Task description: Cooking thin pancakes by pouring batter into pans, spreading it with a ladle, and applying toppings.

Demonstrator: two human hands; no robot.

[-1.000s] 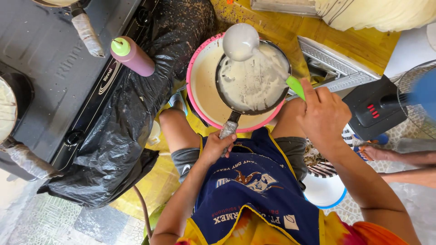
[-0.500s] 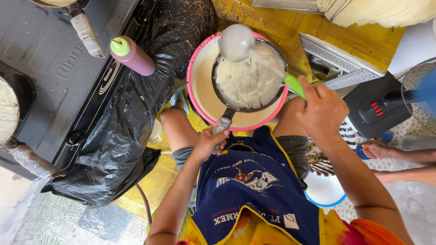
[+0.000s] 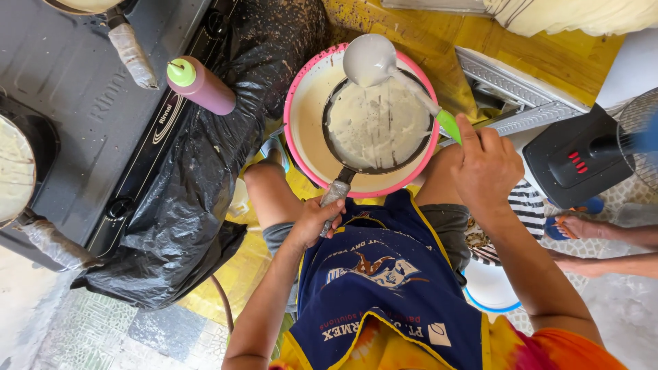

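Two bare hands work over a basin of pale batter, seen from above the person's head. Nearest the camera is a blue apron over an orange shirt, with bare knees on either side. Left hand is closed around the wrapped handle of a dark pan, which is held over the basin and coated inside with a thin layer of batter. Right hand is closed around the green handle of a ladle; the ladle's bowl, white with batter, sits at the pan's far rim. Beneath the pan is the pink-rimmed basin, resting on a yellow floor cloth between the knees.

Left of the basin, a crumpled black plastic sheet lies against a grey stove, and a purple squeeze bottle with a green cap lies on them. To the right stand a fan and, near it, another person's bare feet.
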